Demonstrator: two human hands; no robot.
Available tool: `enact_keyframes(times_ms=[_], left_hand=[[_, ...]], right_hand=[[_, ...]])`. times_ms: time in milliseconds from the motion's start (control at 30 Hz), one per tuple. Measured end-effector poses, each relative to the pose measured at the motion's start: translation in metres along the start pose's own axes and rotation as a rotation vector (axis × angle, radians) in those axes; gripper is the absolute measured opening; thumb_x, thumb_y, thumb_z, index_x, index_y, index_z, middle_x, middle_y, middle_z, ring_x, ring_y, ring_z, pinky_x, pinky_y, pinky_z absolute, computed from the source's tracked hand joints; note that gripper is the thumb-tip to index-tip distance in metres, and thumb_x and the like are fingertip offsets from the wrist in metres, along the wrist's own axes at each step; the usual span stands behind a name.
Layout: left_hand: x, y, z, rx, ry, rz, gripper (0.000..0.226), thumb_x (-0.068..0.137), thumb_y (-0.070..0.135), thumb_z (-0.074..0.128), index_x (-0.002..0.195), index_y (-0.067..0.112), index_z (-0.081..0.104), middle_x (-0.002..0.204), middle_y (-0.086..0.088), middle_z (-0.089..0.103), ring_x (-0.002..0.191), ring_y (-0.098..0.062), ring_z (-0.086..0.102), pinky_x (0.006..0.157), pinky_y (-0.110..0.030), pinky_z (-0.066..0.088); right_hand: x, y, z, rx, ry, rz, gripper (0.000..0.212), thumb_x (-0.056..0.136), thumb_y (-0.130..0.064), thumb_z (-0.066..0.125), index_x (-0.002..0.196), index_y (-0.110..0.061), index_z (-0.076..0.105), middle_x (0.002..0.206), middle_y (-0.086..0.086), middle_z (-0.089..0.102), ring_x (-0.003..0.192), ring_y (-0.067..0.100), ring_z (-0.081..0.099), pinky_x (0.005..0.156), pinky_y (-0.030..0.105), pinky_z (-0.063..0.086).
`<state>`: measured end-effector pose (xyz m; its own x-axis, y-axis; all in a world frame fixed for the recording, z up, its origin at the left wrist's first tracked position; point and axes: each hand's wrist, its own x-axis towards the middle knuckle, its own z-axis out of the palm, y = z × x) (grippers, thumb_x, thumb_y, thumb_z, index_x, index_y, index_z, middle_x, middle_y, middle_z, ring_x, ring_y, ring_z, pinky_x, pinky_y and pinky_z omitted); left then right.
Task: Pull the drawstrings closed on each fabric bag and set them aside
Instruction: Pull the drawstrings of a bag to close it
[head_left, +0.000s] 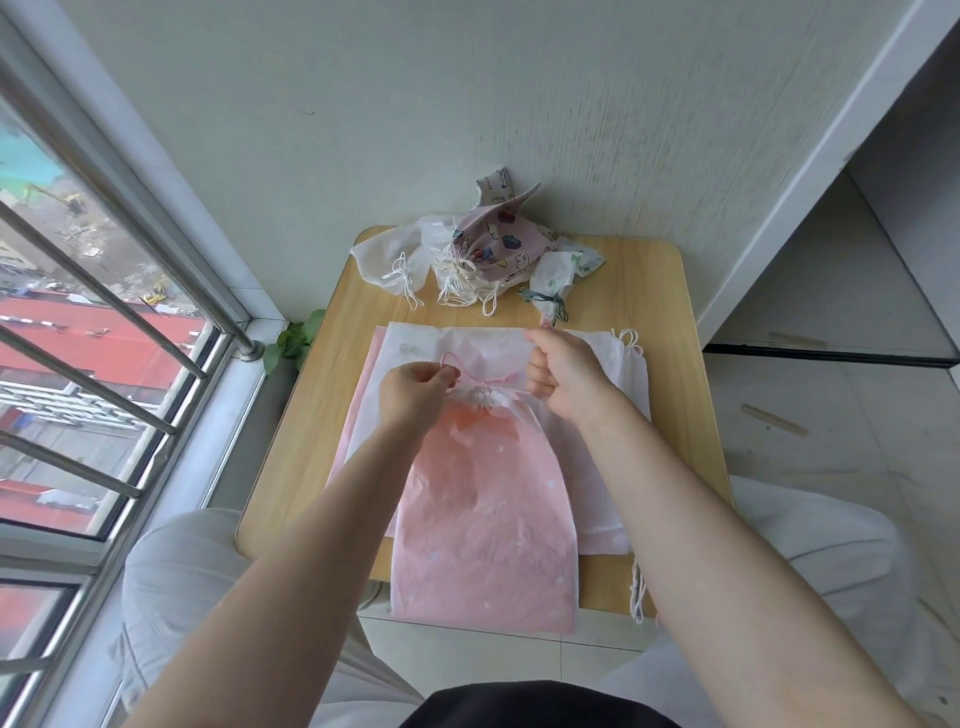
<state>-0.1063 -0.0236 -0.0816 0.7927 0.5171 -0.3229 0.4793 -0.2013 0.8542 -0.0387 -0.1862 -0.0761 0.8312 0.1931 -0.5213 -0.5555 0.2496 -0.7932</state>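
Pink bag (483, 525) mouth cinched, seemingly fully; both hands pinching drawstrings (470, 375).

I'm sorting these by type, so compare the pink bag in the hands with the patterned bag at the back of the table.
The pink bag is plain pale pink and long, lying flat toward the person; the patterned bag is mauve with cartoon prints, bunched in a heap by the wall. Both hands, left hand and right hand, grip the pink bag's cords; the patterned bag lies untouched. Both mouths are gathered.
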Motion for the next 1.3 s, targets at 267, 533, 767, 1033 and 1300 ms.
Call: enact_keyframes(times_ms=[267,533,767,1033,1300], left_hand=[[0.003,-0.009,0.000,0.163,-0.015,-0.002,0.016,0.087,0.022,0.066,0.074,0.017,0.073,0.066,0.001,0.066,0.060,-0.018,0.058,0.058,-0.026,0.047],[0.005,-0.002,-0.007,0.517,0.023,0.197,0.021,0.082,0.012,0.056,0.104,0.011,0.057,0.097,0.002,0.054,0.085,-0.024,0.057,0.067,-0.035,0.044],[0.004,0.006,0.005,0.657,-0.431,0.450,0.022,0.084,0.018,0.067,0.106,0.016,0.065,0.097,0.002,0.065,0.093,-0.017,0.063,0.082,-0.031,0.053],[0.007,0.019,-0.003,1.052,-0.347,0.446,0.033,0.090,0.045,0.060,0.073,0.016,0.059,0.070,0.003,0.055,0.069,-0.016,0.053,0.058,-0.028,0.039],[0.009,0.006,-0.014,0.777,-0.451,0.187,0.040,0.097,0.034,0.050,0.065,0.009,0.052,0.065,-0.002,0.046,0.059,-0.015,0.040,0.054,-0.025,0.031]], right_hand=[[-0.007,-0.003,0.006,-1.481,-0.153,-0.382,0.019,0.078,-0.032,0.070,0.090,-0.019,0.064,0.089,-0.008,0.063,0.084,0.014,0.059,0.070,0.029,0.049],[-0.007,0.001,0.016,-1.778,-0.206,-0.362,0.012,0.080,-0.020,0.071,0.089,-0.013,0.069,0.090,0.005,0.068,0.084,0.024,0.064,0.070,0.033,0.053],[-0.002,0.009,0.014,-1.726,-0.163,-0.394,0.009,0.086,-0.018,0.067,0.093,-0.013,0.071,0.095,0.005,0.068,0.084,0.024,0.063,0.068,0.031,0.051],[-0.009,0.009,0.010,-1.585,-0.153,-0.439,0.007,0.085,-0.026,0.070,0.087,-0.020,0.068,0.097,-0.002,0.066,0.087,0.019,0.061,0.067,0.029,0.046],[-0.009,0.012,0.009,-1.471,-0.099,-0.403,0.018,0.078,-0.017,0.075,0.071,-0.021,0.060,0.081,-0.010,0.061,0.078,0.015,0.060,0.068,0.033,0.053]])
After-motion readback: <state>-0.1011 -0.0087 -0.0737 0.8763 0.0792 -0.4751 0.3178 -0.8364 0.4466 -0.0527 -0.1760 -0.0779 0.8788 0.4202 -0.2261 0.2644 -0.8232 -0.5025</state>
